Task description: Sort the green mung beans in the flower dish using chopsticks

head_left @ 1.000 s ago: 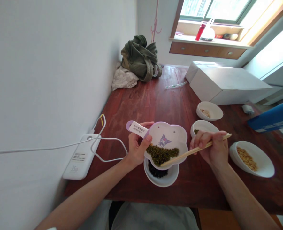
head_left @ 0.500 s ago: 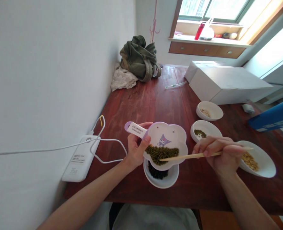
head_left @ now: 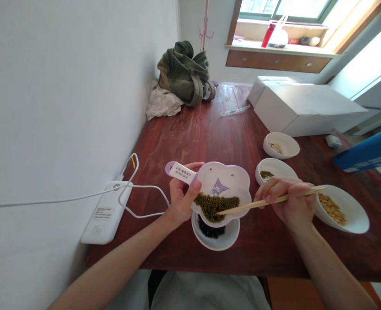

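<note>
My left hand (head_left: 181, 196) grips a scalloped white plate (head_left: 234, 178) with a purple rim by its labelled handle. Green beans (head_left: 214, 206), likely mung beans, are gathered along its near side, below a cartoon print. In my right hand (head_left: 289, 198) are chopsticks (head_left: 251, 206), held slantwise with their tips among the beans. Partly beneath the plate stands a white bowl (head_left: 216, 244) with dark contents (head_left: 211, 228). Just beyond my right fingers, a second white bowl (head_left: 279, 165) has some green beans in it. A larger bowl (head_left: 354, 206) of pale yellow pieces (head_left: 332, 209) lies right of that hand.
A small bowl (head_left: 285, 146) with pale bits stands farther back. Behind it is a white box (head_left: 309, 110), with a blue package (head_left: 367, 148) at right. A white power bank (head_left: 105, 215) with cables lies left, and a green bag (head_left: 184, 75) rests against the wall.
The view has shifted slightly, moving everything up a little. My right hand and the chopsticks have tilted somewhat, tips still in the beans. My left hand keeps its hold on the plate.
</note>
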`<act>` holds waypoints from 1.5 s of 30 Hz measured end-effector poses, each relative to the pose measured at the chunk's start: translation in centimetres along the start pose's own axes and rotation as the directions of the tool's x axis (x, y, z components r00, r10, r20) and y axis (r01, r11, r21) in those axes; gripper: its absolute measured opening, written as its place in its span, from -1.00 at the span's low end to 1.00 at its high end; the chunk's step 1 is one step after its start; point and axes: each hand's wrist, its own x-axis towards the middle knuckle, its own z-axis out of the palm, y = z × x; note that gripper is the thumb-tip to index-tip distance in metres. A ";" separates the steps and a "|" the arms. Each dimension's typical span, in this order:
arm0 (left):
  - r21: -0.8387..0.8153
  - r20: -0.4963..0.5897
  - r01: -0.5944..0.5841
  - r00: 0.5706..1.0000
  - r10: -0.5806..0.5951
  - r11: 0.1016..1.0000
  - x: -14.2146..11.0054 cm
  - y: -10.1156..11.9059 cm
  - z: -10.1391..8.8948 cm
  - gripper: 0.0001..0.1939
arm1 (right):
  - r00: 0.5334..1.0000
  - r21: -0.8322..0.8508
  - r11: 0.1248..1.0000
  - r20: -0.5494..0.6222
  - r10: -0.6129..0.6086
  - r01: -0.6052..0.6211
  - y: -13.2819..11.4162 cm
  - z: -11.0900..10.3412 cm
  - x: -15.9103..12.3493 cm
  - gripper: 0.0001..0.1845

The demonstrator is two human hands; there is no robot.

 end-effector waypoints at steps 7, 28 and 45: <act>-0.025 0.012 -0.019 1.000 0.019 1.000 0.1 0.1 0.0 -0.51 | 0.998 0.113 0.991 -0.009 0.069 -0.068 0.5 0.4 0.5 -0.30; -0.012 -0.004 -0.049 0.999 0.049 0.999 0.0 -0.4 -0.1 -0.58 | 0.996 0.134 0.987 0.016 0.088 -0.090 0.9 -0.1 0.7 -0.28; -0.039 -0.004 -0.071 0.997 0.071 0.997 0.0 -0.5 -0.1 -0.56 | 0.998 0.133 0.989 0.024 0.065 -0.068 0.8 0.1 0.8 -0.31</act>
